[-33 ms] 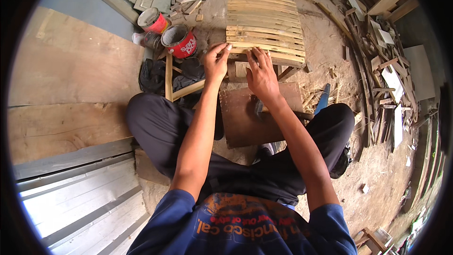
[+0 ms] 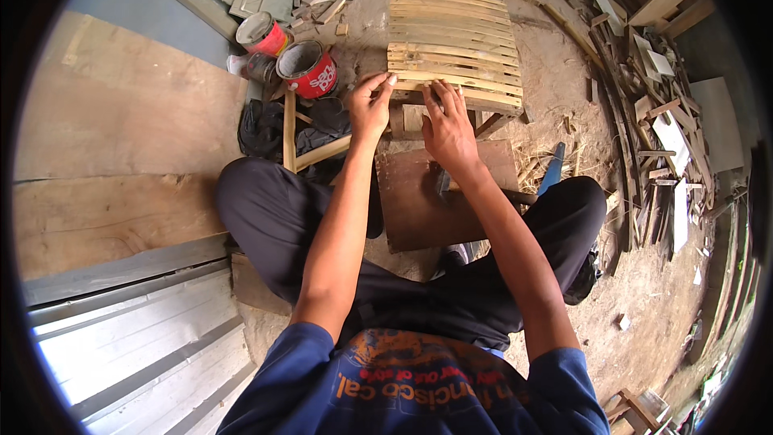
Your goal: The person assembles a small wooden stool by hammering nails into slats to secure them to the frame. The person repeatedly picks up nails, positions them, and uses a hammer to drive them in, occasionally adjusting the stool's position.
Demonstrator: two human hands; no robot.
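A low slatted wooden frame [image 2: 451,32] with pale, slightly curved slats stands ahead of me. At the left end of its nearest slat [image 2: 483,90], my left hand [image 2: 370,109] is closed in a pinch, thumb and fingertips at the slat's tip. My right hand [image 2: 448,125] rests its fingertips along the same slat's near edge, fingers stretched and bent slightly down. Below the hands lies a brown wooden board [image 2: 411,209]. On it, a dark tool that looks like a hammer [image 2: 444,183] is partly hidden by my right forearm.
Two red paint cans [image 2: 310,72] stand left of the frame beside black plastic bags [image 2: 259,130]. A blue tool [image 2: 552,169] leans by my right knee. Wood scraps [image 2: 652,137] pile along the right; a large plywood panel [image 2: 129,113] lies on the left.
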